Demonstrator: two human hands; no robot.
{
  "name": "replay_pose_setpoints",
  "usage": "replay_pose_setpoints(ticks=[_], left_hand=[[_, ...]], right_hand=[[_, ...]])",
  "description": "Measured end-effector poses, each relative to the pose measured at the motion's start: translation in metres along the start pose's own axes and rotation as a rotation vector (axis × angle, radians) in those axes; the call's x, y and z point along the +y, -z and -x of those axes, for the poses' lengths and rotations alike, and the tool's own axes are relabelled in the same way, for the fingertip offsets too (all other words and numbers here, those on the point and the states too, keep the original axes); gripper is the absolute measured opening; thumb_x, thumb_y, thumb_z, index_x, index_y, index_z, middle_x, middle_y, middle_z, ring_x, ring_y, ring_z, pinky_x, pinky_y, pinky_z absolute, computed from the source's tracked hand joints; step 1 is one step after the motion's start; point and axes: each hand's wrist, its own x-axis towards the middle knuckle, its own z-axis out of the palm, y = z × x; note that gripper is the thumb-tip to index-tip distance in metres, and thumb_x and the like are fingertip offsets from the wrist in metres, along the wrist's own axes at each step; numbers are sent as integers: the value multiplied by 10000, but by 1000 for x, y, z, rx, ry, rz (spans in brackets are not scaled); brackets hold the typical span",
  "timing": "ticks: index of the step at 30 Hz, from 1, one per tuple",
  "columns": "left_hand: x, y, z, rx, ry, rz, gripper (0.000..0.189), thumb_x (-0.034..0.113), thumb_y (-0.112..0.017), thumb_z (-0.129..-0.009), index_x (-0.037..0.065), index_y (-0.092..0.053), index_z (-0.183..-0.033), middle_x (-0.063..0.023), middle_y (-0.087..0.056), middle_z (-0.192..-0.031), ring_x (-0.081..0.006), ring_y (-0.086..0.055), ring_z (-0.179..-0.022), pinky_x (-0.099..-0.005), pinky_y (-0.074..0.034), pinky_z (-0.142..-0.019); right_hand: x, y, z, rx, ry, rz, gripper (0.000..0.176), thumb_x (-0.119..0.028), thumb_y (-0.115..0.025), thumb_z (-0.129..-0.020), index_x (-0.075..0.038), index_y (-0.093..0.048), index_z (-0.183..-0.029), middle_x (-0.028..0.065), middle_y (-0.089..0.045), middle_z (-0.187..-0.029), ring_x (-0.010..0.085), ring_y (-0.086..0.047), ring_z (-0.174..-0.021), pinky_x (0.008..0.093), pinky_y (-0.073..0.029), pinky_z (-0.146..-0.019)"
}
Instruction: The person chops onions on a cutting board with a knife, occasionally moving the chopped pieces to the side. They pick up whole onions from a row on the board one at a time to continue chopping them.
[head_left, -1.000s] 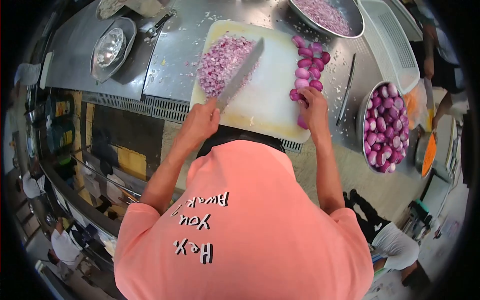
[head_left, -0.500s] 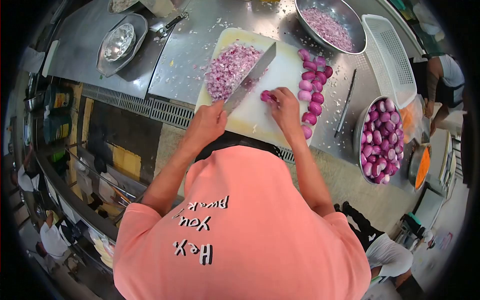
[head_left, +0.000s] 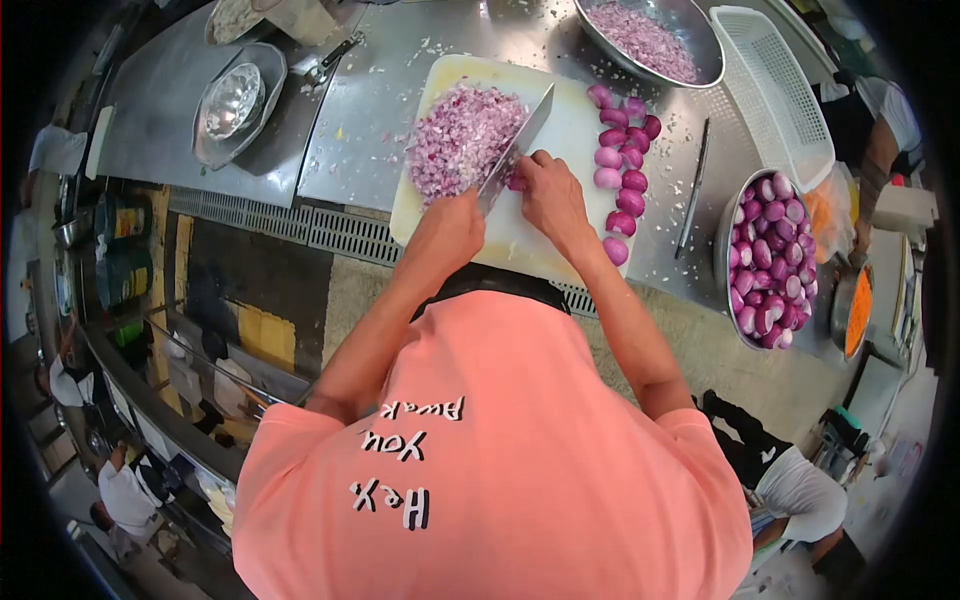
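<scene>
Left hand [head_left: 452, 228] fisted round knife [head_left: 522, 135] handle, blade angled up-right over cutting board [head_left: 570, 115], beside chopped pile [head_left: 462, 135]. Right hand [head_left: 550, 195] palm-down, fingers curled, pinned peeled shallot [head_left: 516, 184] against blade, mid-board.

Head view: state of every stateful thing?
left hand: gripping knife, blade down on cutting board
right hand: pinning onion at the blade
chopped pile: heaped left of the blade
peeled onions: whole, lined up on the board
right bowl: full of peeled onions
spare knife: lying unused
</scene>
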Motion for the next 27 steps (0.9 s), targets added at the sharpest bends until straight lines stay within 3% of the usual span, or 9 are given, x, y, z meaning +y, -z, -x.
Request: replay_pose_setpoints(ticks=[2, 5, 9, 12, 15, 18, 23, 27], left_hand=[[12, 15, 15, -31, 41, -43, 115, 42, -507, -865, -64, -551, -854, -331, -583, -725, -501, -602, -730, -549, -468, -644], [-7, -14, 1, -36, 26, -107, 131, 43, -500, -869, -74, -559, -866, -337, -587, -737, -497, -610, -753, -550, -474, -668], [17, 12, 3, -102, 85, -104, 163, 43, -494, -868, -93, -562, -928, -340, -593, -738, -500, -618, -754, -559, -471, -656], [3, -4, 7, 5, -33, -55, 170, 45, -496, -864, -98, -559, -930, -342, -598, -741, -499, -621, -752, -560, -475, -658], [1, -15, -12, -52, 52, -58, 166, 96, -543, -886, -69, -524, -897, -303, -579, -717, -499, -598, -754, -522, -452, -648], [14, 8, 3, -106, 65, -98, 180, 108, -532, -894, -72, -527, -900, -312, -585, -727, -499, -601, -765, -520, -467, -660], [-8, -23, -8, -37, -4, -123, 172, 101, -524, -893, -70, -536, -894, -311, -581, -714, -498, -598, -751, -528, -458, -654], [14, 0, 3, -82, 21, -98, 170, 96, -512, -895, -72, -537, -892, -322, -587, -740, -503, -599, -774, -536, -454, -664]], right_hand=[[-2, 0, 3, 4, 2, -29, 219, 1, -590, -747, -42, -606, -961, 143, -587, -932, 365, -579, -849, 469, -513, -718], [-4, -1, 7, 20, -23, -35, 220, 6, -589, -739, -40, -603, -954, 142, -587, -932, 367, -578, -853, 468, -511, -713], [3, -2, 7, 57, 3, -31, 220, 9, -590, -736, -37, -602, -951, 144, -585, -935, 365, -577, -855, 465, -508, -710], [-1, -2, 2, 67, -8, -56, 216, 16, -584, -738, -34, -601, -947, 146, -584, -938, 365, -578, -858, 466, -507, -712], [-2, -3, 12, 56, -20, -65, 210, 23, -578, -740, -31, -598, -942, 148, -582, -936, 366, -576, -861, 469, -504, -713], [3, -2, 12, 73, -19, -85, 210, 26, -577, -743, -30, -597, -944, 150, -579, -930, 367, -573, -859, 471, -500, -712], [4, -8, 15, 122, 0, -89, 212, 27, -582, -744, -25, -597, -949, 153, -576, -923, 367, -570, -855, 469, -496, -713], [5, -6, 13, 120, -28, -125, 194, 24, -579, -750, -17, -591, -939, 154, -574, -917, 368, -565, -860, 465, -489, -721]])
